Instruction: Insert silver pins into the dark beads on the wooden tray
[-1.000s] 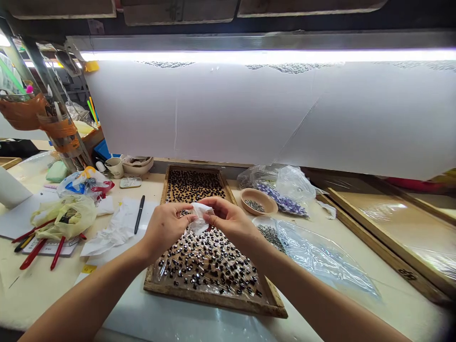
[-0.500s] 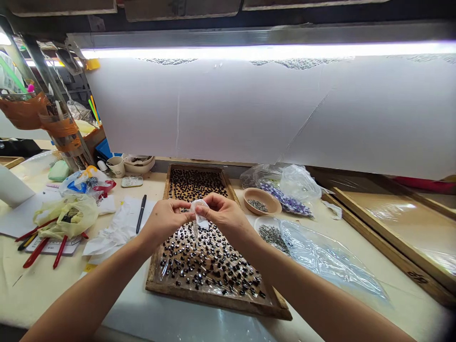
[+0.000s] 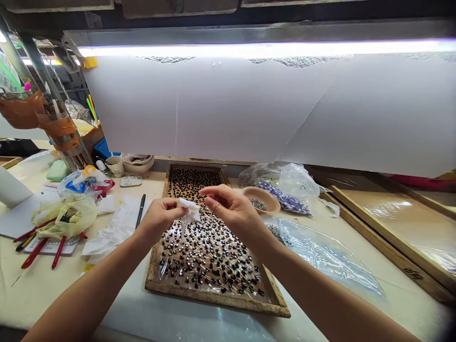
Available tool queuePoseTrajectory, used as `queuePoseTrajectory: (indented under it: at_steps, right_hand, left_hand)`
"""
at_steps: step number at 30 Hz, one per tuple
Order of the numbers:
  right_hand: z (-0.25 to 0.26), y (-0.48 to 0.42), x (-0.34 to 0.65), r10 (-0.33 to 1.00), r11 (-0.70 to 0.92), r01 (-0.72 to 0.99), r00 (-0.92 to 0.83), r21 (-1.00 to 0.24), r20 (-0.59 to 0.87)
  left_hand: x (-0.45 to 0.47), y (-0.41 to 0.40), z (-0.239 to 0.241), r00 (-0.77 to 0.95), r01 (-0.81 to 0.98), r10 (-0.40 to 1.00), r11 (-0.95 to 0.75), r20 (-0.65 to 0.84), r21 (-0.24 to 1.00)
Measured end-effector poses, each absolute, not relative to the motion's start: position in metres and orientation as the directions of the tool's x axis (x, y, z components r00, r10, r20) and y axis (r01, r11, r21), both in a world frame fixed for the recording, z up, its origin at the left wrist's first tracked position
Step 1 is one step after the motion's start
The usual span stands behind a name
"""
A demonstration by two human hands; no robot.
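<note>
Head view. The left hand [image 3: 162, 219] holds a small crumpled white wad [image 3: 189, 209] between thumb and forefinger. Its grip is narrow and closed on the left side of the wad. The wad is in the air above the middle part of the wooden tray [image 3: 213, 298] and does not touch it. A thin transparent strip seems to hang from the wad toward the tray, but it is too faint to be sure.

The right hand [image 3: 233, 213] is just beside the wad, on its right, and apart from it. Its thumb and forefinger are near together. I cannot tell if this grip pinches something very small or nothing.

The tray lies on the worktop [image 3: 28, 289] and carries clear film [image 3: 167, 259] and many small dark beads [image 3: 213, 247]. Whether the beads lie on the film or under it, I cannot tell. A shallow bowl [image 3: 265, 203] with tiny metal pieces stands just behind the right wrist.

In my judgement, the wad should be handled with the fingertips only, and gently, because such thin material tears easily. It is wise to hold both hands over the tray, so that anything which drops lands inside it. The forearms should stay lifted above the near rim, because a knock would scatter the beads. The right wrist should also avoid the bowl.
</note>
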State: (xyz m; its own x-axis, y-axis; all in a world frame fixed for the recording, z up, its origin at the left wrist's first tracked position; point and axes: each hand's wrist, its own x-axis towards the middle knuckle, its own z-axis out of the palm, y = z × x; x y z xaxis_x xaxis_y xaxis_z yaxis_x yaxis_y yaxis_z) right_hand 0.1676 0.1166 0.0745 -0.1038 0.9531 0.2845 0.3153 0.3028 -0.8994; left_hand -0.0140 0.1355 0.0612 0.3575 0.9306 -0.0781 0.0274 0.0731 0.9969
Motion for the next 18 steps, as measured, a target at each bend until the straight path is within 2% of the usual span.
queuePoseTrajectory:
  at_steps: [2,5,7,10,13,18]
  right_hand:
    - [0.071,0.119,0.172,0.976,0.213,0.304,-0.101,-0.929,0.191]
    - [0.066,0.121,0.172,0.973,0.083,0.232,-0.228,-0.969,0.028]
    - [0.065,0.12,0.169,0.966,0.086,0.217,-0.256,-0.972,0.029]
    - [0.065,0.119,0.164,0.95,0.294,0.325,-0.204,-0.899,0.237]
    - [0.065,0.119,0.161,0.856,0.518,0.455,-0.264,-0.724,0.446]
    - [0.056,0.115,0.159,0.69,0.705,0.554,-0.392,-0.443,0.608]
  left_hand:
    - [-0.015,0.136,0.061,0.38,-0.023,0.917,0.138,-0.119,0.99]
    - [-0.015,0.136,0.059,0.415,-0.079,0.895,0.215,-0.164,0.973]
    - [-0.014,0.136,0.058,0.432,-0.098,0.883,0.249,-0.184,0.964]
    - [-0.013,0.137,0.055,0.439,-0.105,0.873,0.283,-0.211,0.953]
    - [-0.012,0.137,0.054,0.425,-0.114,0.877,0.3,-0.226,0.947]
    - [-0.012,0.138,0.053,0.426,-0.149,0.87,0.34,-0.25,0.929]
